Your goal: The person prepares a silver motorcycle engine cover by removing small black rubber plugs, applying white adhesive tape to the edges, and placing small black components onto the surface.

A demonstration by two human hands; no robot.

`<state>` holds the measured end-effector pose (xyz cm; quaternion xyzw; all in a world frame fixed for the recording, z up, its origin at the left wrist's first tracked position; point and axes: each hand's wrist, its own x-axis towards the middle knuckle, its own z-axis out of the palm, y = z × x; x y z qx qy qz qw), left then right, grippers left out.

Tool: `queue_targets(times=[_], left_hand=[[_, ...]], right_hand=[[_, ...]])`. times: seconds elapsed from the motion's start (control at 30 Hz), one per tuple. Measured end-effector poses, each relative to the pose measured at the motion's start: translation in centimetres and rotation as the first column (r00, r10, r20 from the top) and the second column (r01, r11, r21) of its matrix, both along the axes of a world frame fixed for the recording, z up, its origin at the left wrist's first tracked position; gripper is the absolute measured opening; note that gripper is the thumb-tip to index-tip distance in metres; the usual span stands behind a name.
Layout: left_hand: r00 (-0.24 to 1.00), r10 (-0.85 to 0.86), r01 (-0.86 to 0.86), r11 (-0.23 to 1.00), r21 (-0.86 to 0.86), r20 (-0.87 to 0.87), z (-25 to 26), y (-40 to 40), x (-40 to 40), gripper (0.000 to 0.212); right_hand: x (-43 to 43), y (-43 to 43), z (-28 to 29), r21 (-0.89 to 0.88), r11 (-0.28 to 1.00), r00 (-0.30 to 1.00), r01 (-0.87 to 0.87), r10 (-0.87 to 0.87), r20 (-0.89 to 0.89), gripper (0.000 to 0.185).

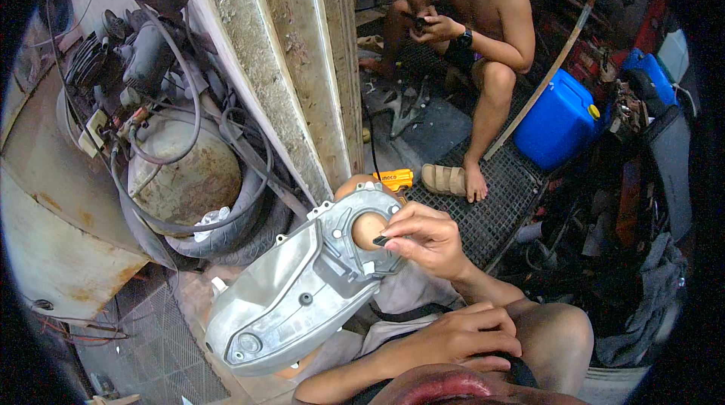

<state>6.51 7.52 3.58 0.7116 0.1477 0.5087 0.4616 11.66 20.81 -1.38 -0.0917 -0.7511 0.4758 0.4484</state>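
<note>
A cast-aluminium scooter transmission cover (283, 292) lies slanted across my lap and knee. Its ring-shaped end, with a large round opening, points up and right, and small white patches dot this part. My right hand (425, 238) is over the ring, pinching a small black piece (381, 241) between thumb and fingertips at the opening's edge. What the piece is, I cannot tell. Lower down, my left hand (464, 337) rests near my right thigh with bent fingers slightly apart and nothing visible in it. A black strap (413, 312) runs over the grey cloth beside the cover.
An air compressor with a rusty tank (181, 178) and loose hoses stands left, by a tyre (226, 238). Ahead are a yellow power tool (395, 178), a sandal (443, 179) and a seated person (481, 20) holding a dark object. A wooden pole (546, 79) leans before a blue jerrycan (558, 122).
</note>
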Motion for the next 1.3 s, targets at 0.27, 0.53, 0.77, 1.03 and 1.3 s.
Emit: queue_targets(times=[0.27, 0.53, 0.77, 1.03, 1.3], left_hand=[[0.980, 0.186, -0.192, 0.977, 0.089, 0.076, 0.5, 1.0, 2.0, 0.014], [0.978, 0.173, -0.180, 0.982, 0.051, 0.119, 0.4, 0.9, 3.7, 0.015], [0.996, 0.076, -0.080, 0.992, 0.101, 0.045, 0.3, 1.0, 2.8, 0.023], [0.994, 0.096, -0.101, 0.991, 0.084, 0.054, 1.0, 0.8, 3.0, 0.030], [0.999, 0.035, -0.040, 0.992, 0.116, 0.040, 0.3, 0.9, 3.1, 0.032]], right_hand=[[0.1, 0.3, -0.4, -0.026, 1.000, 0.999, 0.012, -0.013, -0.031, 0.014], [0.1, 0.1, 0.0, -0.026, 1.000, 0.998, 0.018, -0.019, -0.055, 0.013], [0.1, 0.1, 0.0, -0.033, 0.999, 0.998, 0.019, -0.021, -0.058, 0.013], [0.2, 0.2, 0.4, -0.038, 0.999, 0.997, 0.039, -0.041, -0.058, 0.014], [0.5, 0.2, 0.4, -0.031, 0.999, 0.997, 0.042, -0.044, -0.066, 0.013]])
